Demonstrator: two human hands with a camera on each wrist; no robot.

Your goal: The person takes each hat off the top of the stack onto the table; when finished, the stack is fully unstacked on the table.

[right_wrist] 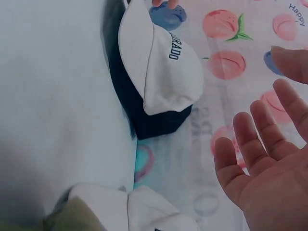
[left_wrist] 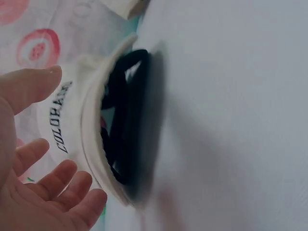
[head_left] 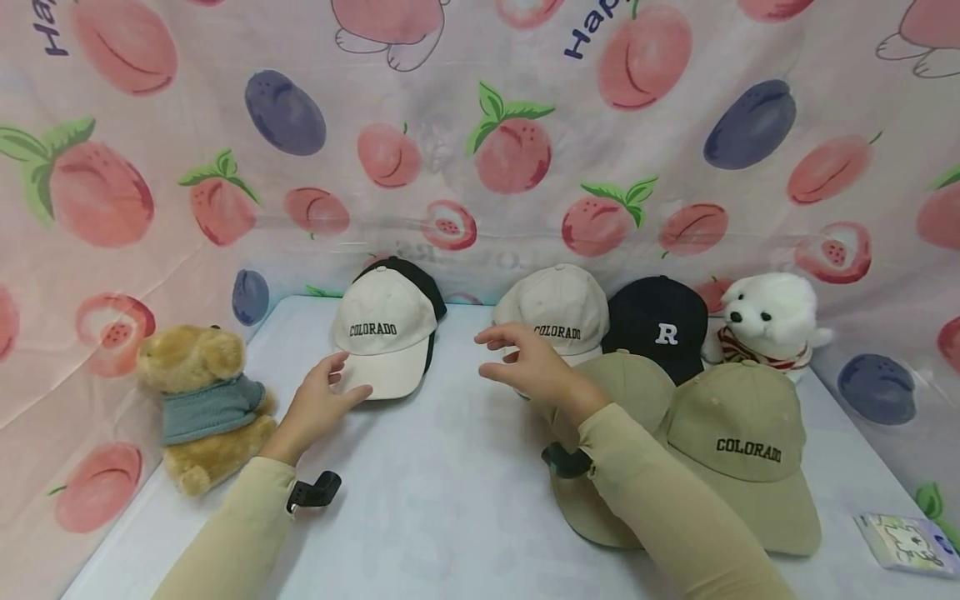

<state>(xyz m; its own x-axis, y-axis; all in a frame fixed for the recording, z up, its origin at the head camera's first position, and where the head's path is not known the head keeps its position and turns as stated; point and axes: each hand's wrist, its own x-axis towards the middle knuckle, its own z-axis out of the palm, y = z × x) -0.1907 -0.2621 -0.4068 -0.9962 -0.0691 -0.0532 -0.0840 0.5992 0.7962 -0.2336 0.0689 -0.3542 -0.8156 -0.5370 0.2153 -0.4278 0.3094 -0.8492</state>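
A white cap lettered COLORADO [head_left: 378,312] lies over a black cap [head_left: 429,287], left of the table's middle. Beside its brim is my left hand [head_left: 318,408]; the left wrist view shows those fingers [left_wrist: 62,180] loosely bent with nothing in them. My right hand [head_left: 536,367] hovers before a second white COLORADO cap [head_left: 551,304], partly hiding it. In the right wrist view its fingers [right_wrist: 250,137] are spread and hold nothing. Under and beside the right forearm sit two khaki caps, a plain-looking one [head_left: 633,383] and one lettered COLORADO [head_left: 738,417].
Behind the khaki caps is a black cap with an R [head_left: 656,321]. A white plush dog [head_left: 772,312] sits at the back right, a brown plush bear [head_left: 213,408] at the left. A small flat packet [head_left: 907,542] lies at the right edge. Fruit-printed cloth [head_left: 450,150] hangs behind the white table [head_left: 420,508].
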